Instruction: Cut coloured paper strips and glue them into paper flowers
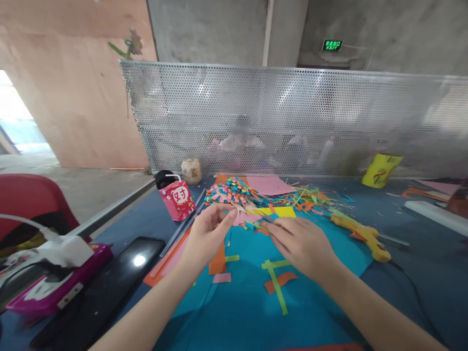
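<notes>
My left hand (210, 229) is raised over the blue paper sheet (241, 312), thumb and forefinger pinched together. Whatever sits between those fingertips is too small to make out. To the right, my right hand (302, 241) has its fingers closed at a cluster of small cut paper bits (254, 225). A thin, greyish edge shows by its fingertips, its kind unclear. Beyond both hands lies a heap of multicoloured folded paper pieces (234, 191). Green paper strips (278, 287) and an orange paper scrap (285, 280) rest on the blue sheet.
At right lies a yellow glue gun (358, 231) with its cord. A red drink carton (178, 200) with a straw, a black phone (120, 273) and a purple power strip (62, 278) are at left. A perforated metal screen (234, 97) borders the table's far side.
</notes>
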`<move>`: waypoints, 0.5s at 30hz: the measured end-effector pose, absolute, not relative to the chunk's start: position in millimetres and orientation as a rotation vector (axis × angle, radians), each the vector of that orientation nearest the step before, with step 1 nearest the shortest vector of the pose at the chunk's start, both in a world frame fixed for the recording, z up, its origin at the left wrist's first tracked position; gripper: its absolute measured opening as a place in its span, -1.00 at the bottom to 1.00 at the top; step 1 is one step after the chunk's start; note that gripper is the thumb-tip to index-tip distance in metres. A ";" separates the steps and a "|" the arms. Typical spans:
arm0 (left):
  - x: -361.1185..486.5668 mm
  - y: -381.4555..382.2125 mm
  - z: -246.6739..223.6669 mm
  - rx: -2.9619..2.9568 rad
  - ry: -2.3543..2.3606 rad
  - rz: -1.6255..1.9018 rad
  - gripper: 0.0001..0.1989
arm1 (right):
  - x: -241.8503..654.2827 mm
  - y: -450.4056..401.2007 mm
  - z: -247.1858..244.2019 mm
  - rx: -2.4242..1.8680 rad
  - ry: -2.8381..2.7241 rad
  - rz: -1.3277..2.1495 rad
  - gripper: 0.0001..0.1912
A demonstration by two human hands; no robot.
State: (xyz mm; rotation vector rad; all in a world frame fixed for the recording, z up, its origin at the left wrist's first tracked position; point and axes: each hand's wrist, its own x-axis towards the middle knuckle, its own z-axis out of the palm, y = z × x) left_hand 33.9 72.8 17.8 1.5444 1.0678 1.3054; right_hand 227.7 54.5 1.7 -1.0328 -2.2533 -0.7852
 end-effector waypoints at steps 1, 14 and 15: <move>34.0 71.5 18.3 1.534 1.075 1.264 -0.74 | 228.6 54.6 2.5 -1.021 -2.205 -0.952 -0.76; 37.7 64.1 16.8 1.149 0.940 0.906 -0.54 | 224.3 45.3 11.8 -0.927 -1.999 -1.376 -0.72; 37.5 64.3 16.9 1.148 0.942 0.901 -0.53 | 224.5 45.4 11.9 -0.921 -1.993 -1.375 -0.72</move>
